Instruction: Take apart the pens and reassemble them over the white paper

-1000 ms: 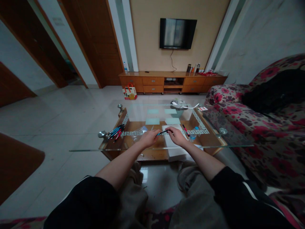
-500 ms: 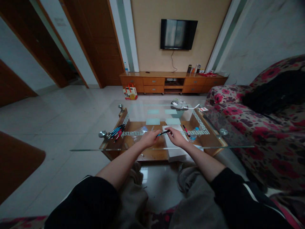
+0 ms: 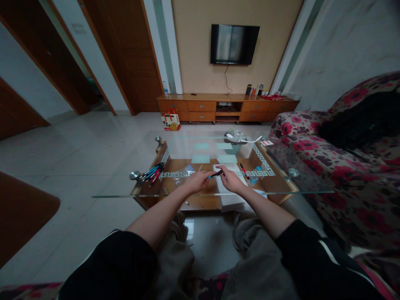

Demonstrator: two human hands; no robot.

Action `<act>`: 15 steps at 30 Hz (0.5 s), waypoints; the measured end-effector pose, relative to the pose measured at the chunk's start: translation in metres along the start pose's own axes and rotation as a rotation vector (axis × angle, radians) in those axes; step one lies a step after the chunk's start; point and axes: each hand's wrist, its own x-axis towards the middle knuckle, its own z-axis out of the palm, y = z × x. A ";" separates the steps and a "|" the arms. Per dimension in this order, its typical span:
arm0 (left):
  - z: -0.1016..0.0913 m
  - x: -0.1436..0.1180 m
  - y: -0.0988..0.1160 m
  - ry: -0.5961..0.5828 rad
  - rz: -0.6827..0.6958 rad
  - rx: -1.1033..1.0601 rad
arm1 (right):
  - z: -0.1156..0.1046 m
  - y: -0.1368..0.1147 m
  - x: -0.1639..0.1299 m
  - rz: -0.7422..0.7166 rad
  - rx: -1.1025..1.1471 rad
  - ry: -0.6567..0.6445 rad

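Just below the middle of the frame, both hands meet over the glass table (image 3: pixel 125 196). The left hand (image 3: pixel 197 182) and the right hand (image 3: pixel 230 180) each pinch one end of a single pen (image 3: pixel 215 173), which hangs slightly tilted between them, above the glass and not resting on it. The left holds the blue end, the right the dark end. Whether a cap or a barrel part sits under the fingers is too small to tell.

To handle the pen well, it seems best to keep both wrists low and close, grip near the joint rather than at the far ends, and move along the pen's own axis so it does not bend or slip.

A bunch of pens (image 3: pixel 152 172) lies at the left of the table, well apart from the hands. A red pen (image 3: pixel 243 170) lies to the right, near the right hand. White paper (image 3: pixel 229 196) lies under the glass beneath the right hand. A clear bag (image 3: pixel 183 173) lies just left of the left hand.
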 end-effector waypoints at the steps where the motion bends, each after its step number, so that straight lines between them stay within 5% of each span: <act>1: 0.000 0.000 0.000 0.001 -0.004 0.003 | 0.000 0.000 0.000 0.004 0.005 0.003; 15: -0.001 0.001 0.002 -0.007 -0.027 0.021 | -0.002 -0.003 0.002 -0.064 -0.010 0.093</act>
